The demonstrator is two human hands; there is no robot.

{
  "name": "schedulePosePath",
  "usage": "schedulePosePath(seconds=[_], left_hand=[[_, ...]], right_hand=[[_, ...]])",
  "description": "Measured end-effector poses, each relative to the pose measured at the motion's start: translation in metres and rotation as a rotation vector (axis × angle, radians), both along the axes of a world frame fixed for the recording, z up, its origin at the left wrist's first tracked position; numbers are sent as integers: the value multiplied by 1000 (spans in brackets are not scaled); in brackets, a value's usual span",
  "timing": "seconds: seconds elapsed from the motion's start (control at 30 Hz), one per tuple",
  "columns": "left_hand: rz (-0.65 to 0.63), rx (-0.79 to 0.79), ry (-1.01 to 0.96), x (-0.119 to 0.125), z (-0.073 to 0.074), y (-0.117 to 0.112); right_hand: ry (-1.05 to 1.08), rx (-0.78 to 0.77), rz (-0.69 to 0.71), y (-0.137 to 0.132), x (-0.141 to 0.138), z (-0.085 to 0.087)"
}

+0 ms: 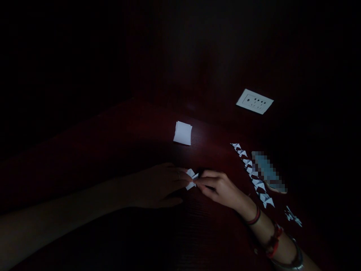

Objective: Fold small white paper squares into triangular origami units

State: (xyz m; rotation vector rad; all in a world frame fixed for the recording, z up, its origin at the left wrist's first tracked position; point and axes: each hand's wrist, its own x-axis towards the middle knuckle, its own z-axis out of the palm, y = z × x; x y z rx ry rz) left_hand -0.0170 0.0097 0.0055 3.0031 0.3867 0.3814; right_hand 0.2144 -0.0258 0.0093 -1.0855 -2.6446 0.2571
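Observation:
The scene is very dark. A small folded white paper piece (191, 178) lies on the dark red table (113, 143), pinched from both sides. My left hand (158, 185) rests on the table with its fingertips closed on the paper's left edge. From the right, my right hand (218, 187) grips the same piece with pinched fingers. Bangles and a red band circle the right wrist.
A small stack of white paper squares (182, 133) lies beyond the hands. A row of several folded white paper pieces (254, 175) runs down the right side, beside a blurred-out bluish object (267, 171). A white wall socket (254, 101) sits behind.

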Motion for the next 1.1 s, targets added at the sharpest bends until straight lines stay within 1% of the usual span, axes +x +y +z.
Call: schedulePosePath(seconds=[0.17,0.33,0.47,0.57,0.67,0.8,0.97,1.1], left_hand=[[4,-27,15,1,2,0],[6,-13,-10,2,-2,1],[-2,8,-14,2,-4,2],[-3,14,-18,2,-5,2],[-10,9,-25,1,-4,2],[-10,44,-37,-1,-5,2],[-7,81,-48,-1,-5,2],[-3,113,-84,-1,-7,3]], right_hand=[[-109,109,28,0,-1,3],[-204,190,43,-2,-3,7],[-232,192,47,-4,-3,10],[-220,164,53,-6,-1,11],[-146,143,43,-6,3,9],[-27,162,-11,-6,4,5],[-135,123,30,-6,0,6],[-214,195,35,-7,-1,7]])
